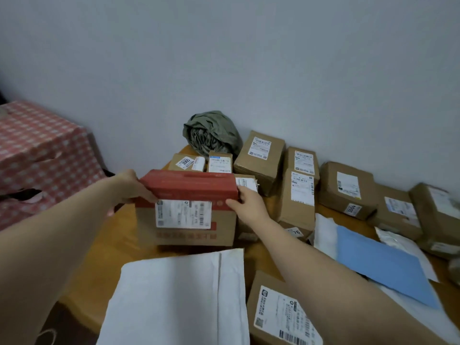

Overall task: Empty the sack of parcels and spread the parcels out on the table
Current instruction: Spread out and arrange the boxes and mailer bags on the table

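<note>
A flat white plastic mailer (pixel 174 295) lies nearest on the wooden table (pixel 124 242). Behind it, the left hand (pixel 129 188) and right hand (pixel 246 200) clasp opposite top edges of a red-topped brown cardboard parcel (pixel 186 215), which seems to rest on the table. The crumpled olive-green sack (pixel 211 133) sits by the wall.

brown box (pixel 189 189) now, red across its top, red print low down, white label (pixel 183 214) with black print. olive-green sack (pixel 211 131). plain brown parcels (pixel 258 160), white labels on those too. white mailer (pixel 174 300), blue envelope (pixel 383 262), orange-brown table (pixel 117 235), red-and-white checked cloth (pixel 42 150), pale grey wall (pixel 249 58).
</note>
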